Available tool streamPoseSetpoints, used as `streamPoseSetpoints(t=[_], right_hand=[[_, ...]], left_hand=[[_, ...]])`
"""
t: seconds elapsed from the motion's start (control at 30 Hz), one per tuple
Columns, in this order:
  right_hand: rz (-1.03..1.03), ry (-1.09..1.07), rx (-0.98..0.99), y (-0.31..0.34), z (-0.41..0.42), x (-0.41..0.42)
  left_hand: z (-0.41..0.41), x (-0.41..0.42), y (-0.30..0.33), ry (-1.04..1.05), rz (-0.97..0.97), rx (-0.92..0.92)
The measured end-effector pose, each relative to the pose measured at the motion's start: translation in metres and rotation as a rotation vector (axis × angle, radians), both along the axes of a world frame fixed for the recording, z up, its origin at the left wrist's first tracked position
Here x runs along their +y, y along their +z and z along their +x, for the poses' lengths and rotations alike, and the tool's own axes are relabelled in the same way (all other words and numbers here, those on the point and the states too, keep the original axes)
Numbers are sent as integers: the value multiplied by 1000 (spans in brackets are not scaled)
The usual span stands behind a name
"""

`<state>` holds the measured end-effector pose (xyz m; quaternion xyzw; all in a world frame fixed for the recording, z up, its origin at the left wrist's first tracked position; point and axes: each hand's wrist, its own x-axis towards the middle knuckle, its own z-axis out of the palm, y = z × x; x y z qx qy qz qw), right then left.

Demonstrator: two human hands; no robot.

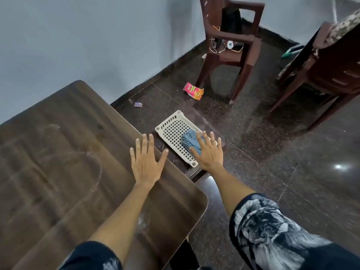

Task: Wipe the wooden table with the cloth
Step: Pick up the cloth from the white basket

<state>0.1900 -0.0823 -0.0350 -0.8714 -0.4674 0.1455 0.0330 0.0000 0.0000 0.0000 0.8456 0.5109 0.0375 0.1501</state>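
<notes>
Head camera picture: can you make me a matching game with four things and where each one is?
Things:
1. cloth
2. left hand
3. snack packet
4. white basket

Places:
A. lying on the floor by the chair leg
B. spread flat at the wooden table's edge
C. inside the basket, under the right hand
D. on a low dark surface beside the table

Pairs: 1-C, 2-B, 3-A, 4-D

Dark brown wooden table (58, 152), blue-grey cloth (190, 142), cream basket (171, 125), pink wrapper (193, 91)
</notes>
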Motion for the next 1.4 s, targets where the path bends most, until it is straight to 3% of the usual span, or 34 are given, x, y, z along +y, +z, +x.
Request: streamPoseSetpoints(t=[0.17, 0.47, 0.73, 0.9, 0.97, 1.13, 1.4], right_hand=[[-90, 16, 68, -42, 31, 40], [-217, -22, 231, -143, 55, 91], [-94, -94, 194, -169, 46, 106], [184, -385, 384, -136, 45, 109], [379, -518, 523, -116, 42, 109], [761, -621, 964, -51, 30, 106], [685, -463, 1369, 97, -15, 106]], left_hand=[[47, 34, -24, -57, 75, 43], [119, 65, -71, -158, 31, 70], [151, 64, -93, -154, -229, 107], [151, 63, -88, -56, -455, -73], [149, 62, -81, -10, -526, -151], [138, 62, -47, 106, -555, -439], [71, 72, 59, 446, -792, -982]])
